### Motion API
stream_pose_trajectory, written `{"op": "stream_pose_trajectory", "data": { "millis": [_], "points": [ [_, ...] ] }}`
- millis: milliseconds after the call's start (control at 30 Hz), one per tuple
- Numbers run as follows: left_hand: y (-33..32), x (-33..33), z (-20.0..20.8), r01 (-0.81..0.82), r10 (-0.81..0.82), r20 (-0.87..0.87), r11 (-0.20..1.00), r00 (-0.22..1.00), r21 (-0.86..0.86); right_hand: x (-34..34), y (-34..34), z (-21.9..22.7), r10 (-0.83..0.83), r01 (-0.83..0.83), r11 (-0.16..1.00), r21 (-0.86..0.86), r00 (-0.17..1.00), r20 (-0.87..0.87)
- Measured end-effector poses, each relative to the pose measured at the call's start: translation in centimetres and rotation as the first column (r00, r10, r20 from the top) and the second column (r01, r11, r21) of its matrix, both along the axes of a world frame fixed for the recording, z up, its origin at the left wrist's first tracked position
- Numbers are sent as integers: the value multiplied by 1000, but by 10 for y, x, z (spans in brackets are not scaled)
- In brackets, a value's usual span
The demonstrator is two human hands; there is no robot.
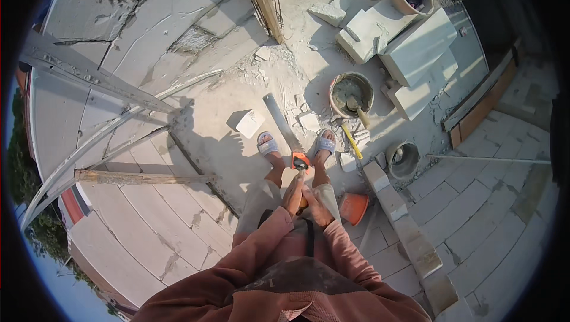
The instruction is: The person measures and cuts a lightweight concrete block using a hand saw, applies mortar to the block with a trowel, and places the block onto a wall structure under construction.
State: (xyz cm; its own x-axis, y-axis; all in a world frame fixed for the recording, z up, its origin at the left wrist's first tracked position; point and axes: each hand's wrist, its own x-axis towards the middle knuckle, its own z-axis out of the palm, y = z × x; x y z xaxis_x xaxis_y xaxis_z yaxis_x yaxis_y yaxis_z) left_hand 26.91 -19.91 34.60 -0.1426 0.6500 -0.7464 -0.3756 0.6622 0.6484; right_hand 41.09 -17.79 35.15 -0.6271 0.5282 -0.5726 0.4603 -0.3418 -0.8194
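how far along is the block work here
Done: many blocks already lie joined, and mortar sits mixed in the bucket. In hand: both hands, left hand and right hand, grip a saw by its orange handle, blade down between the feet. Left: whole blocks lie stacked unused, and rubble is scattered about.

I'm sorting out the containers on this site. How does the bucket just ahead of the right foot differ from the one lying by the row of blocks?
The upright bucket stands on its base, while the tipped bucket lies on its side, mouth toward the camera. The upright bucket holds grey mortar with a tool standing in it; the tipped bucket looks empty. The upright bucket appears wider. Both are round and mortar-stained grey.
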Motion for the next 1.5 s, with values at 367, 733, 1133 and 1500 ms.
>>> {"op": "stream_pose_trajectory", "data": {
  "millis": [367,733,1133,1500],
  "points": [
    [-14,-219,218,447,-429,-224,894,875,32,-167,65,198,-67,-50,815,-577,981,-181],
    [-28,-284,281,524,-394,-524,843,755,121,-234,122,254,-285,53,630,-775,944,-167],
    [-18,-389,340,121,-74,-941,992,329,-36,-330,333,298,-550,110,685,-721,727,-412],
    [90,-351,338,-82,-76,-993,993,94,-84,-366,399,276,-341,183,884,-429,881,-327]
  ]
}}
